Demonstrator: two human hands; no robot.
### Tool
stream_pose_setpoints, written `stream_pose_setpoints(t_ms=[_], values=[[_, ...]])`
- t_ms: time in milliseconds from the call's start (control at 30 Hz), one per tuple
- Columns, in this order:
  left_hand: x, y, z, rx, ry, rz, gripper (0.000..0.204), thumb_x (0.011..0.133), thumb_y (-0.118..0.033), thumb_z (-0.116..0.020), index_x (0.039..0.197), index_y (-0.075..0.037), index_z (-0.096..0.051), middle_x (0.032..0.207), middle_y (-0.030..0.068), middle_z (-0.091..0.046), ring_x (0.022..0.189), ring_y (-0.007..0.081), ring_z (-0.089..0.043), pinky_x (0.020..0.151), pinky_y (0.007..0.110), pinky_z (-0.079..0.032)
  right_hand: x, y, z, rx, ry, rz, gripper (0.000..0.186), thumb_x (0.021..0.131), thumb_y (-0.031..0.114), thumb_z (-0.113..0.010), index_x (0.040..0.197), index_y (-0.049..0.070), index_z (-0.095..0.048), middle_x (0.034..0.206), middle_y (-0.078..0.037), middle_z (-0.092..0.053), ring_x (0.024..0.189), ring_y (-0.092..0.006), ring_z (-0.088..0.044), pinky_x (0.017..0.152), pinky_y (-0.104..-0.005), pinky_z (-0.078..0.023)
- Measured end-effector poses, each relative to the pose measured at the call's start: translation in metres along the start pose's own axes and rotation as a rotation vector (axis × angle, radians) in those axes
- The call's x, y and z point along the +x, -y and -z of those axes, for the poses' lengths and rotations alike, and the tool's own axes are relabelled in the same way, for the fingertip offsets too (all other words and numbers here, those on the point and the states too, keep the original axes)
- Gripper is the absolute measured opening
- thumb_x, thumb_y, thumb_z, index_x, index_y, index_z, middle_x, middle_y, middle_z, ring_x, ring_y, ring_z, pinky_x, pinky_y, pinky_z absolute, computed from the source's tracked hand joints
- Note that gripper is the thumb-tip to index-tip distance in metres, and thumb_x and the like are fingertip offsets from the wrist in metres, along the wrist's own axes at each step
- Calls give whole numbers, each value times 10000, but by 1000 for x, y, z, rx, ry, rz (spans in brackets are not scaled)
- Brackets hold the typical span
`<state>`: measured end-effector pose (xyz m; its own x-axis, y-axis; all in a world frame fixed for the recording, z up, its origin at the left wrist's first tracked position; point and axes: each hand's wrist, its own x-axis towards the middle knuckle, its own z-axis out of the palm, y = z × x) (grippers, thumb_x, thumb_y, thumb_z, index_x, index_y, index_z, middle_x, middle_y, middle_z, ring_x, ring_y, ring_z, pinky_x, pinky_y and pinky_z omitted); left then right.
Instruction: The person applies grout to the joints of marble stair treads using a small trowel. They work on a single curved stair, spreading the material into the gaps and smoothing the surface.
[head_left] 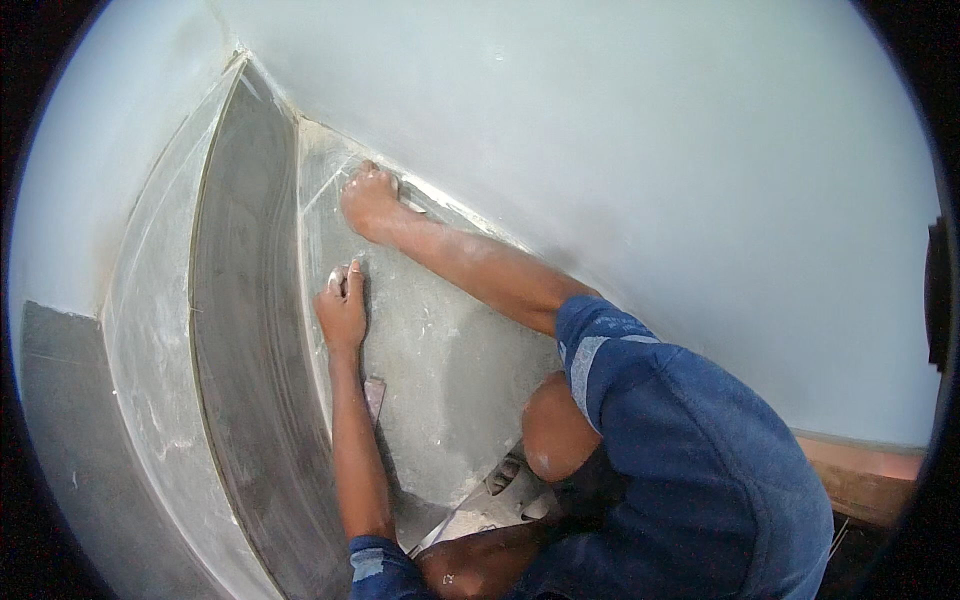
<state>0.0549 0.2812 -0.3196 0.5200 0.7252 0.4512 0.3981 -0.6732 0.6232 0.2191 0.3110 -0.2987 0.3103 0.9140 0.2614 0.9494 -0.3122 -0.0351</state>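
Observation:
My right hand (372,203) is at the far edge of the grey stone slab (440,360), close to the foot of the pale wall. Its fingers are curled closed, with whitish dust on the knuckles. A small light-coloured sliver (412,206) shows beside the wrist; whether it belongs to something in the grip is unclear. Nearer to me, my left hand (341,308) is over the slab's left edge by the step. Its fingers are bent together and coated with white paste or powder. Whatever they hold is too small to name.
A pale blue wall (620,130) rises along the right, with a white, rough seam (460,207) at its base. To the left, a dark riser (250,300) drops to a lower grey tread (165,330). A flat pinkish piece (374,398) lies beside my left forearm.

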Motion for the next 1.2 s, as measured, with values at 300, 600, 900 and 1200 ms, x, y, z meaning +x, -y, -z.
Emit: stream_pose_setpoints(t_ms=[300, 600, 900, 1200], values=[[5, -3, 3, 40, 98, 168, 421, 927, -311, -539, 805, 90, -581, 559, 151, -461, 565, 128, -405, 517, 353, -376, 6, -9, 6, 7, 83, -6, 328, 800, 155, -577, 1064, -25, -651, 1100, -231, -599, 1006, -308, -573, 710, -469, -502], [3, 6, 4, 29, 29, 66, 420, 931, -314, -532, 821, 89, -578, 547, 157, -434, 551, 128, -402, 504, 346, -368, 6, 10, 36, -136, 215, -187, 332, 814, 141, -552, 1101, -1, -642, 1171, -181, -596, 1074, -293, -545, 751, -443, -492], [0, 9, 4, -2, 48, 114, 373, 917, -292, -553, 776, 53, -567, 552, 175, -447, 520, 162, -414, 521, 383, -379, -10, -4, 1, 54, -8, 43, 266, 798, 123, -553, 995, -1, -681, 1043, -163, -653, 1067, -288, -553, 814, -437, -483], [7, -4, 1, -25, 101, 206, 379, 912, -307, -554, 802, 52, -599, 555, 177, -487, 524, 172, -419, 536, 364, -393, 7, -12, -5, -254, 69, 146, 297, 834, 151, -517, 1039, -16, -652, 1089, -216, -609, 1042, -323, -559, 800, -447, -479]])
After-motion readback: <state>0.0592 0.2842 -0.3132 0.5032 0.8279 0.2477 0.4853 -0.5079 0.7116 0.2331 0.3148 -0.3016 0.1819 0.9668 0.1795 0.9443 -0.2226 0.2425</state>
